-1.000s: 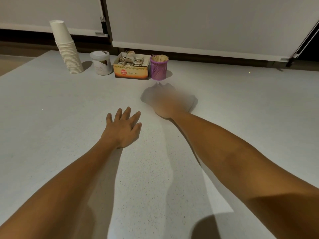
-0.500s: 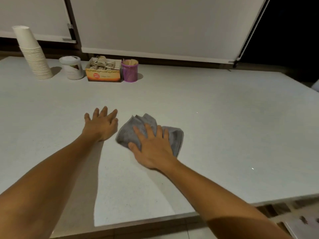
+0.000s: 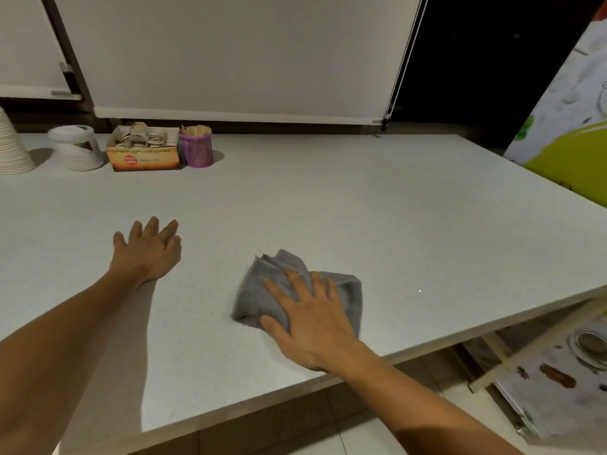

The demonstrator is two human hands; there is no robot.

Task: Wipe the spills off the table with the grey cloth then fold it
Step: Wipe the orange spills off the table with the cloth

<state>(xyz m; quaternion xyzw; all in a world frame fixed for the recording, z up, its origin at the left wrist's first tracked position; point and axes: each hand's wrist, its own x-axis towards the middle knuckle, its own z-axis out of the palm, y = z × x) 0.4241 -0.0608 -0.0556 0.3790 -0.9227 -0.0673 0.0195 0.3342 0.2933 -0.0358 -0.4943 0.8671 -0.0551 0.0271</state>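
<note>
1. While the right hand (image 3: 312, 326) presses flat on the grey cloth (image 3: 262, 297), fingers (image 3: 297, 284) spread open across the bunched fabric rather than pinching it, the wipe runs along the near part of the counter (image 3: 394, 224), close to its front edge.

2. Half a second ago the cloth sat just beside the left hand (image 3: 147, 254); it now lies well apart from it, carried to the person's right. A second ago the same hand was a blur far up the counter near the purple holder (image 3: 196, 149), so the stroke has swept from the back toward the front and then sideways.

3. The left hand rests palm down on the bare surface, fingers open and holding nothing, apparently bracing; it has hardly shifted across the three moments.

4. No spill can be made out on the pale, speckled top, so how much wiping is left cannot be told from here.

5. The cloth is crumpled, with a peak rising at its far corner, so the folding step has evidently not begun.

6. The tea box (image 3: 144, 152), white tub (image 3: 77, 147) and cup stack (image 3: 10, 146) stand untouched along the back edge.
</note>
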